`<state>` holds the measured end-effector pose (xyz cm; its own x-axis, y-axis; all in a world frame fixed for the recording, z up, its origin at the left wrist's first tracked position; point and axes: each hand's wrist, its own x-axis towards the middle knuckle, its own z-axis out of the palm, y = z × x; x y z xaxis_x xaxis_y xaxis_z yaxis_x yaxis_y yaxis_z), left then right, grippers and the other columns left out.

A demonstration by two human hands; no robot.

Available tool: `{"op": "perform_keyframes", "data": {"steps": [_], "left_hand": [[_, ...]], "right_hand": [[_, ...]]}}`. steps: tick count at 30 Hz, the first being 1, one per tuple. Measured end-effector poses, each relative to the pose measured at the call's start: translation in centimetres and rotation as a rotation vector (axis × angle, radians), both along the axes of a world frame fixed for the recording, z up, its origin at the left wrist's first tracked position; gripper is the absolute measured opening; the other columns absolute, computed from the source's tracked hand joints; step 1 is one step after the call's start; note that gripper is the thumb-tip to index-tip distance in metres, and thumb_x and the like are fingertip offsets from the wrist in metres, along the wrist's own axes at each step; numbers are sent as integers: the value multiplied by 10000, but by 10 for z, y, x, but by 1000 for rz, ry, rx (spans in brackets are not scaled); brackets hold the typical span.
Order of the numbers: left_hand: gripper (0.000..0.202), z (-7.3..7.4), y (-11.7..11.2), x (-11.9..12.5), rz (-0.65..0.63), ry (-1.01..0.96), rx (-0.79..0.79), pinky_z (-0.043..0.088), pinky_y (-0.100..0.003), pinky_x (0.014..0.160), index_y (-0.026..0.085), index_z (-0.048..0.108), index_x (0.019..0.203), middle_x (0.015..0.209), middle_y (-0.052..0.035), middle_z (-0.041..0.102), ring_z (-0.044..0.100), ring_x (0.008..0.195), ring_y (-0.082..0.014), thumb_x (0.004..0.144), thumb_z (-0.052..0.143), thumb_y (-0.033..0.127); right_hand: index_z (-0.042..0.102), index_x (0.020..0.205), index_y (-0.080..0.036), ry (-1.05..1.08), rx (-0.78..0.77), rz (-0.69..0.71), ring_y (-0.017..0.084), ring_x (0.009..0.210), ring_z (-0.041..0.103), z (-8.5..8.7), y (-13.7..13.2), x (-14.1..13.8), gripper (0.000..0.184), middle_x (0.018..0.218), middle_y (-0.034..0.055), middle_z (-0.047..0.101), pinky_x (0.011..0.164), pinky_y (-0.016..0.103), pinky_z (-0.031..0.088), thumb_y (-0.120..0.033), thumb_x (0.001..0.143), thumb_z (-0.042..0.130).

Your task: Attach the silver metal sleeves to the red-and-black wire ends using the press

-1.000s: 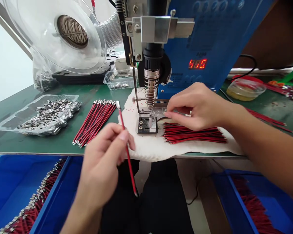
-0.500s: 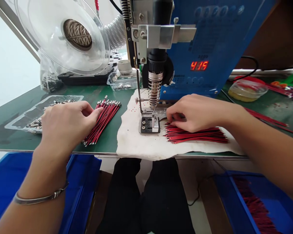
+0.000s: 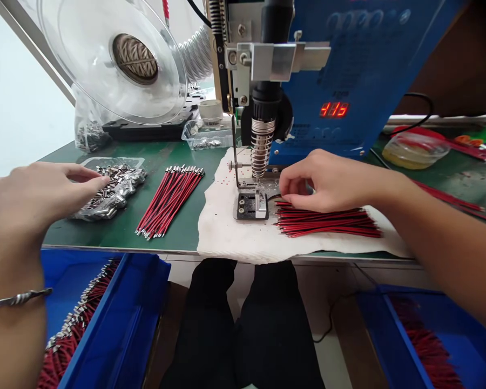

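Observation:
My left hand (image 3: 44, 192) is at the near side of a clear plastic tray (image 3: 140, 161) of small metal connectors (image 3: 119, 183). Its thumb and forefinger are pinched together; whatever they hold is too small to make out. My right hand (image 3: 324, 183) pinches a thin wire (image 3: 274, 196) whose end points left to the small metal fixture (image 3: 251, 207) under the soldering head (image 3: 262, 140). Beneath that hand, red and black wires (image 3: 328, 222) lie in a bundle on a white cloth (image 3: 235, 237). Wires with metal connectors (image 3: 170, 202) lie between the tray and the cloth.
Behind the fixture stands a blue machine (image 3: 308, 129) with a red lit display (image 3: 334, 109). A clear reel (image 3: 85, 70) rises at the back left. Below the table edge, a blue bin (image 3: 141, 302) holds finished-looking wires on the left; another blue bin (image 3: 392, 324) is on the right.
My left hand has moved left from the wires with connectors to the tray. My right hand has shifted slightly, and a wire now shows between it and the fixture.

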<state>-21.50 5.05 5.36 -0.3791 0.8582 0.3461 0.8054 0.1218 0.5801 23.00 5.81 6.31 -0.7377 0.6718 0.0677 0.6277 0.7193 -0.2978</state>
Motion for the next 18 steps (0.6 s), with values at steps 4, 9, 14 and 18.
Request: {"op": "perform_keyframes", "data": {"steps": [4, 9, 14, 18], "left_hand": [[370, -1, -4, 20, 106, 217, -171, 290, -469, 932, 242, 730, 760, 609, -40, 497, 552, 1080, -447, 695, 725, 606], [271, 2, -3, 24, 118, 156, -149, 291, -401, 820, 237, 718, 677, 579, -21, 563, 546, 819, -297, 671, 757, 505], [181, 1, -15, 40, 181, 84, 20, 283, -335, 675, 255, 717, 707, 492, 19, 481, 400, 593, -172, 711, 784, 423], [156, -5, -40, 84, 128, -88, 336, 272, -306, 564, 263, 787, 925, 605, 25, 534, 392, 551, -122, 808, 753, 361]], "right_hand": [[670, 795, -195, 168, -90, -2, 106, 584, 557, 3, -4, -3, 73, 667, -27, 648, 545, 254, 416, -255, 833, 651], [674, 883, -180, 289, -193, 45, 105, 615, 560, 3, -6, -6, 129, 700, -17, 640, 556, 244, 430, -291, 919, 618], [691, 951, -184, 292, -207, 57, 88, 598, 538, -3, -4, -7, 183, 766, -23, 668, 587, 257, 407, -351, 955, 616], [711, 947, -193, 359, -160, 38, 109, 674, 574, -8, -3, -12, 214, 794, -11, 697, 641, 270, 423, -392, 947, 631]]}}
